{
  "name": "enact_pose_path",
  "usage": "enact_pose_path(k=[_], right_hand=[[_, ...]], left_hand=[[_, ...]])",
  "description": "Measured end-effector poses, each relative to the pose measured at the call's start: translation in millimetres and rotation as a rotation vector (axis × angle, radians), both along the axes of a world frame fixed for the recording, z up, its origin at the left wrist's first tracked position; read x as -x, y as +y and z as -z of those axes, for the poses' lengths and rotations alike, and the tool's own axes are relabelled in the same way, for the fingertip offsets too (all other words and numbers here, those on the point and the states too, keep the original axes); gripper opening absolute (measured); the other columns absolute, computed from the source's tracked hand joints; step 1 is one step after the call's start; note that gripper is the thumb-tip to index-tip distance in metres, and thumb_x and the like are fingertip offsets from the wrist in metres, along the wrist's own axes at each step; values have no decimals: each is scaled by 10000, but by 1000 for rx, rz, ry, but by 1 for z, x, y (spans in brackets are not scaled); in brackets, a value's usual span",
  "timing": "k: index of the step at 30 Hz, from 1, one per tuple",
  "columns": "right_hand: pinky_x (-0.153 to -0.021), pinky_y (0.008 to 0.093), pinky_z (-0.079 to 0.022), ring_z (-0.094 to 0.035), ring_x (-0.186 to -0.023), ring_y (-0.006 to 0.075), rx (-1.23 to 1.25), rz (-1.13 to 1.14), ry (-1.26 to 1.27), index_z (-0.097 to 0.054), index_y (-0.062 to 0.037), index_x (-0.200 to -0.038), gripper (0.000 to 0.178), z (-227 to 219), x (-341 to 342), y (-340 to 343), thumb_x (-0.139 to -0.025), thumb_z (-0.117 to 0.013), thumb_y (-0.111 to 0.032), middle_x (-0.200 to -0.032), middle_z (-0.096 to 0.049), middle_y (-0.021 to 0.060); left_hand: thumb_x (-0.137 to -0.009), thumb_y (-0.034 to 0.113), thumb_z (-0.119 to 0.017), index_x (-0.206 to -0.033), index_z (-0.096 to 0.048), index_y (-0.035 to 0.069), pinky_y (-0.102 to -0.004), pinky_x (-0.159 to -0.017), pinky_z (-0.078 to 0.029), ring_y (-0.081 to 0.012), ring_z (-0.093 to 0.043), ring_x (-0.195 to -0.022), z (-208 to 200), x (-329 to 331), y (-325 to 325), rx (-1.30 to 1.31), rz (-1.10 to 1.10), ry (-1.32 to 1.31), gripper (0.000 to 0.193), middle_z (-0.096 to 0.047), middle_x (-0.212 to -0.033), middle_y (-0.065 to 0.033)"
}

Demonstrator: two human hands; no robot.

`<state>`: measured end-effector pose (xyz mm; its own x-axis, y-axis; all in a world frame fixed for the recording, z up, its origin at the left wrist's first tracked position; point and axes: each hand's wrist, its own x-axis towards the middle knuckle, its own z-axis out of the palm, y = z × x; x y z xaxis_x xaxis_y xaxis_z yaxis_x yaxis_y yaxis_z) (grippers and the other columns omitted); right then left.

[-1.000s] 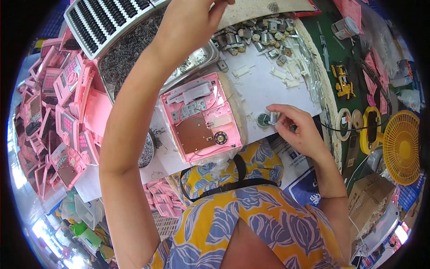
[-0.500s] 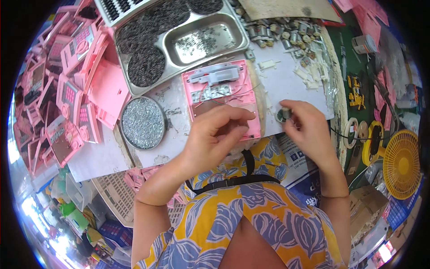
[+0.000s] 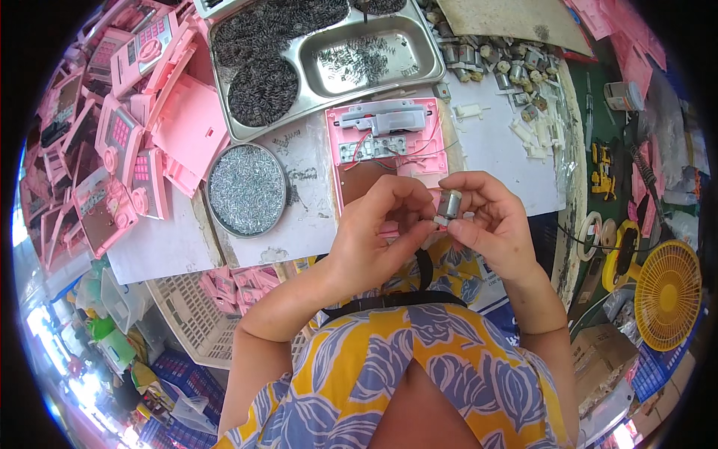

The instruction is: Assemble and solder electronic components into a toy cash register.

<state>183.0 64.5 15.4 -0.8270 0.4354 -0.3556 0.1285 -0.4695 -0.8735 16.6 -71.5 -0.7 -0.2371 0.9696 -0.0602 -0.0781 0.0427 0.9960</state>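
While over pink panel [image 3: 389,161], small motor [image 3: 449,203] pinched between left hand [image 3: 374,239] and right hand [image 3: 490,221] grip.

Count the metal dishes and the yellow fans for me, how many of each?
Rectangular steel tray: 1
Round tin of small screws: 1
Yellow fan: 1
Total: 3
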Motion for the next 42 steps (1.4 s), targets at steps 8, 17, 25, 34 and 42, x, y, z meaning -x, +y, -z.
enact_pose_path(k=[8,17,25,34,42], right_hand=[[-742,278,-571,-694,-867,162,-729,26,31,-596,-9,-1243,454,5,-1,-12,-821,-764,0,-1034,-686,103],[-685,325,-544,-689,-810,266,-1083,-26,254,-682,-45,-1065,383,-2,7,5,-713,-822,10,-962,-725,113],[-707,344,-560,-700,-840,287,-1156,-55,293,-675,-53,-1048,384,-2,11,5,-701,-819,28,-975,-725,116],[-730,365,-564,-700,-876,304,-1224,33,146,-651,-6,-1087,355,6,-7,19,-757,-774,37,-1036,-723,151],[-920,353,-544,-694,-1079,292,-924,238,132,-593,34,-1188,294,20,-18,29,-902,-660,18,-1270,-667,210]], left_hand=[[-859,-119,-695,-1116,-544,17,-252,-729,-527,-113,-631,-931,8,0,0,-133,-69,226,328,-643,-1063,-87],[-763,-58,-774,-985,-643,31,-340,-707,-541,-266,-670,-819,3,9,1,-240,-131,230,273,-685,-918,-100],[-800,-63,-743,-968,-618,17,-303,-735,-517,-216,-631,-886,-2,20,4,-308,-39,418,224,-656,-1029,-139],[-756,46,-784,-992,-665,58,-373,-742,-482,-271,-601,-853,-8,35,29,-128,-77,533,264,-594,-1040,-101],[-758,194,-776,-863,-708,141,-413,-862,-353,-242,-557,-920,7,28,60,-137,-55,1363,137,-593,-965,-14]])
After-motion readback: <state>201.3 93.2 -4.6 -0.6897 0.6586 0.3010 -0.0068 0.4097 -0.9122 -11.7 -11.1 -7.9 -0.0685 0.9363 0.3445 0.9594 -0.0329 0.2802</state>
